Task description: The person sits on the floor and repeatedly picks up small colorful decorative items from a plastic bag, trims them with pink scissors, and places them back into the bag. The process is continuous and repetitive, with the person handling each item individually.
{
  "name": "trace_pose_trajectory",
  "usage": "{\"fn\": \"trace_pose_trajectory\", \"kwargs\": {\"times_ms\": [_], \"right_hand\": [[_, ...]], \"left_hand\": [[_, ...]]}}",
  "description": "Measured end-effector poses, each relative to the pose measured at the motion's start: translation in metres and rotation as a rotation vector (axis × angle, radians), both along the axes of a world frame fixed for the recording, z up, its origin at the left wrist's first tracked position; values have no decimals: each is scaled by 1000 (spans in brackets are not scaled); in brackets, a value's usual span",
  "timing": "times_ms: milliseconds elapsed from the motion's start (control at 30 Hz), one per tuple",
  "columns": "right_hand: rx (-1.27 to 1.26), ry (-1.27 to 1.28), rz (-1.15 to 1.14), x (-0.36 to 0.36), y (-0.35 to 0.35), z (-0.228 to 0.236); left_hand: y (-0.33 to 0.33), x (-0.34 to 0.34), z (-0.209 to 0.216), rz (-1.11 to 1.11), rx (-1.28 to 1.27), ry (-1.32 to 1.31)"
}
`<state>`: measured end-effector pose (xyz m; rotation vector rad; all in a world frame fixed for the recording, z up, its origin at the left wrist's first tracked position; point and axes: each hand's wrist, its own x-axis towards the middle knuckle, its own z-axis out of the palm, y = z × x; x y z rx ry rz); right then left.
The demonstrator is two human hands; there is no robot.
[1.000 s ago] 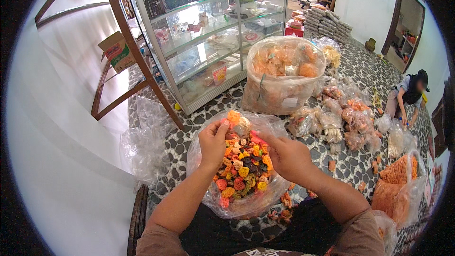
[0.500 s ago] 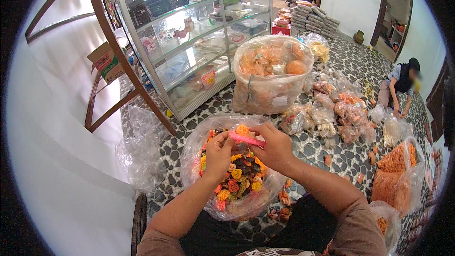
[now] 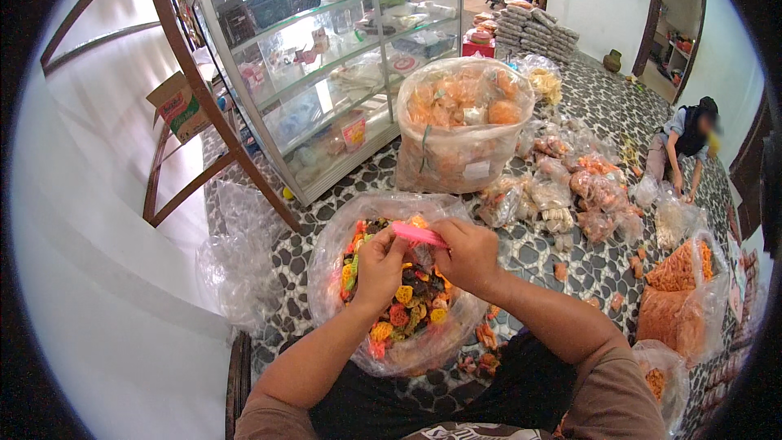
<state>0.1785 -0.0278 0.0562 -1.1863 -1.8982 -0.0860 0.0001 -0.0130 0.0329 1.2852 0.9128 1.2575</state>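
My left hand [image 3: 377, 267] and my right hand [image 3: 471, 254] are both closed, gripping opposite ends of a long pink plastic strip [image 3: 418, 235] that looks like a bag-sealing clip. A piece of clear plastic seems to hang just under the strip, partly hidden by my fingers. Below my hands stands a wide clear plastic bag [image 3: 330, 228], its mouth spread open. Inside it lie colourful snack pieces [image 3: 403, 295] in yellow, orange, red, green and dark brown. An orange piece shows just behind the strip.
Beyond is a big clear sack [image 3: 464, 159] of orange snacks, beside a glass display cabinet [image 3: 314, 73]. Packed bags [image 3: 599, 195] litter the patterned floor to the right. Another person [image 3: 684, 143] crouches there. Opened orange snack bags [image 3: 672, 318] sit at near right; loose plastic [image 3: 244, 261] at left.
My right hand has shifted slightly right and down, its fingers now wrapped further over the strip's end. The strip is turned a little, and the orange piece behind it is more covered.
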Motion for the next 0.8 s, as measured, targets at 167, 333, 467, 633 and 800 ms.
{"fn": "trace_pose_trajectory", "kwargs": {"times_ms": [167, 333, 467, 633, 800], "right_hand": [[-118, 99, 11, 1, 3, -1], [-151, 94, 65, 2, 4, 2], [-220, 8, -45, 2, 3, 1], [-305, -39, -111, 0, 5, 0], [-389, 3, -191, -6, 2, 5]], "left_hand": [[1, -1, -3, 20, 2, 33], [3, -5, 0, 39, -22, 101], [0, 4, 9, 239, 225, 182], [-5, -1, 20, 261, 715, 794], [-1, 5, 16, 301, 723, 889]]}}
